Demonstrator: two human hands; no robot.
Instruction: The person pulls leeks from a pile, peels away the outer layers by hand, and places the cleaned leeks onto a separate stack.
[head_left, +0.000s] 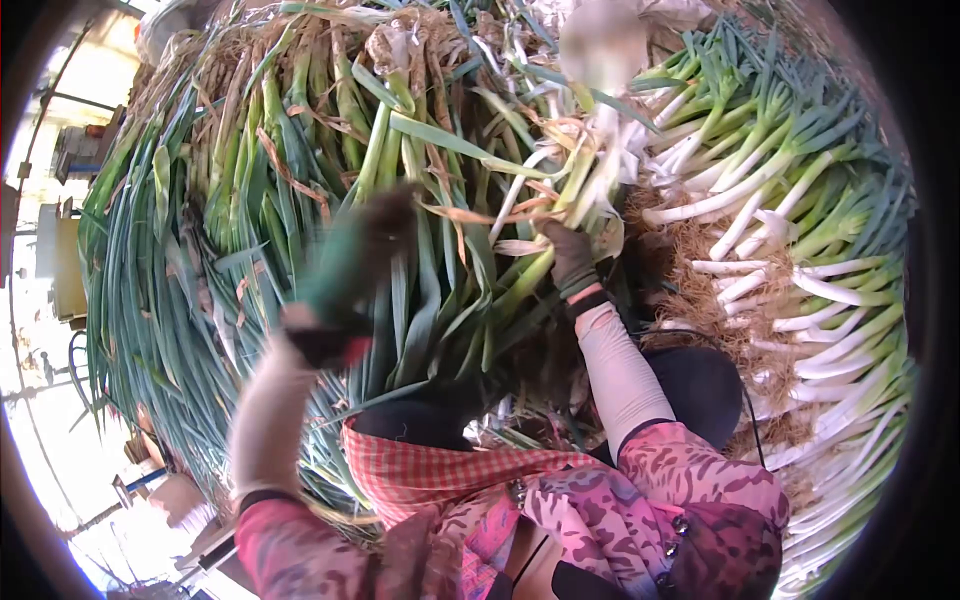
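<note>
My left hand, in a dark glove, is smeared by motion in front of the heap of long green onions. A blurred green and dark shape extends up from it; whether it is held cannot be made out. Gloved and closed, my right hand grips a green onion stalk near the middle. Pale, peeling layers and dry brown leaves hang around that stalk just above the hand.
On the right lies a long pile of white-stemmed onions with brown roots. A red checked cloth covers the lap, beside a dark knee. A blurred pale round shape is at the top.
</note>
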